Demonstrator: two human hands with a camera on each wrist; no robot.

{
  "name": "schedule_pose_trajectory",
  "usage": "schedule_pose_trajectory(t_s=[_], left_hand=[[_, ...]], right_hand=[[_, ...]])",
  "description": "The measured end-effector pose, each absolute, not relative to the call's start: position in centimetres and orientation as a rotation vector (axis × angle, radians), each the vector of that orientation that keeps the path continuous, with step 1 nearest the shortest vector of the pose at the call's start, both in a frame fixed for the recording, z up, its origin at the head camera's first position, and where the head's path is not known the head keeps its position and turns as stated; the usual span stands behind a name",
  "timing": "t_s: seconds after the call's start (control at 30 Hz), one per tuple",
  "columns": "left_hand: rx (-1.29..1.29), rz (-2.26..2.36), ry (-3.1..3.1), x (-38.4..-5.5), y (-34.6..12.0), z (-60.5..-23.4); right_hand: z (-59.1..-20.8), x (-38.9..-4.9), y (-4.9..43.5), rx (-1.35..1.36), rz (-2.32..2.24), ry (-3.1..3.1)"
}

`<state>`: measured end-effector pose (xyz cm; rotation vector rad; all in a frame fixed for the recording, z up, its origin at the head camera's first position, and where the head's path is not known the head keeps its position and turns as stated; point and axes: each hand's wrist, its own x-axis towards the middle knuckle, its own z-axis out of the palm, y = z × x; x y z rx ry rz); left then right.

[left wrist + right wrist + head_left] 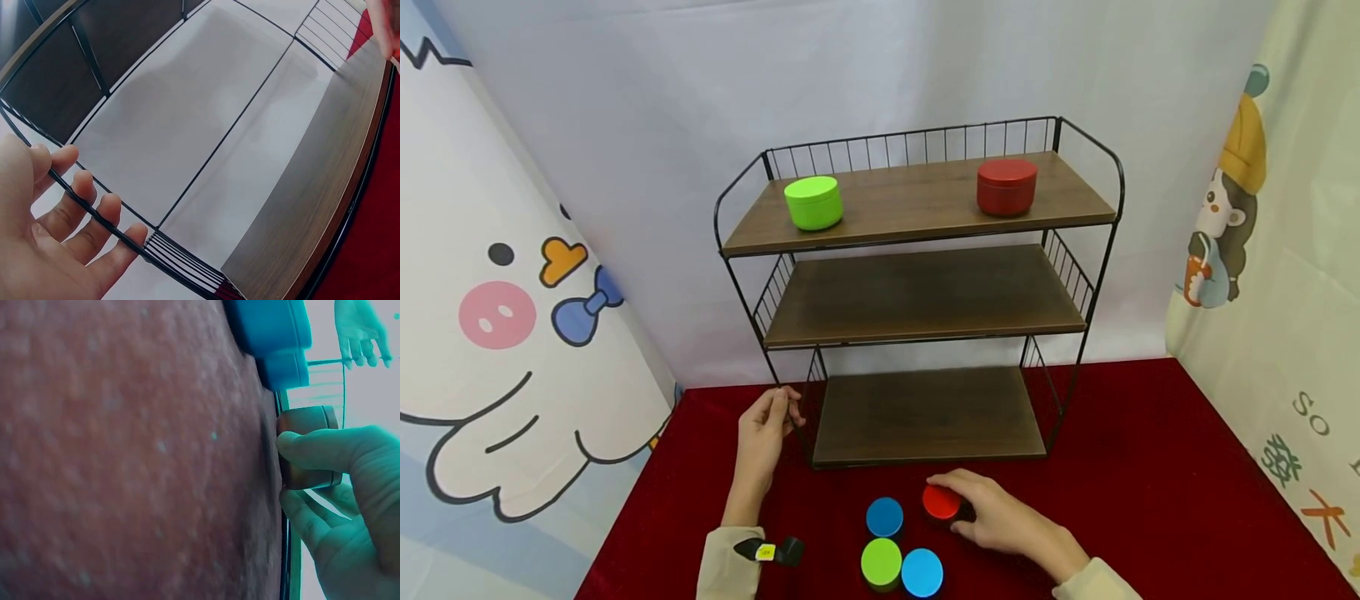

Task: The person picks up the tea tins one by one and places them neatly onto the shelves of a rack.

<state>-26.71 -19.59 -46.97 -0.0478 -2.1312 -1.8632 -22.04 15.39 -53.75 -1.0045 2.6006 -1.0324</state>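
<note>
My left hand (767, 421) holds the left front post of a black wire shelf rack. In the left wrist view, its fingers (94, 219) bend around the dark rod (94, 212). My right hand (988, 512) grips a small round red tin (942, 502) on the red cloth in front of the rack. The right wrist view has the thumb on one side of this tin (309, 419) and fingers on the other. Left of it on the cloth stand a dark blue tin (884, 517), a lime green tin (881, 563) and a light blue tin (922, 572), close together.
The rack has three brown wooden boards; the middle board (925, 296) and bottom board (928, 417) lie under the top board (910, 196). On top sit a bright green tin (814, 203) at left and a dark red tin (1006, 187) at right. Printed curtains (1262, 350) hang around.
</note>
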Motion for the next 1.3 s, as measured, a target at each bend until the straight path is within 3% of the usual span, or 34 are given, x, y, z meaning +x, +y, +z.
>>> schedule_pose_trajectory(t_s=[0.97,1.3], left_hand=[[-0.043,-1.866,-2.139,-26.7,-19.4,-47.0],[-0.045,-1.883,-2.116,-26.5,-19.5,-47.0]], right_hand=[[-52.9,-24.8,20.2,-0.731,-1.194,2.847],[-50.7,-24.3,20.7,-0.758,-1.248,2.939]])
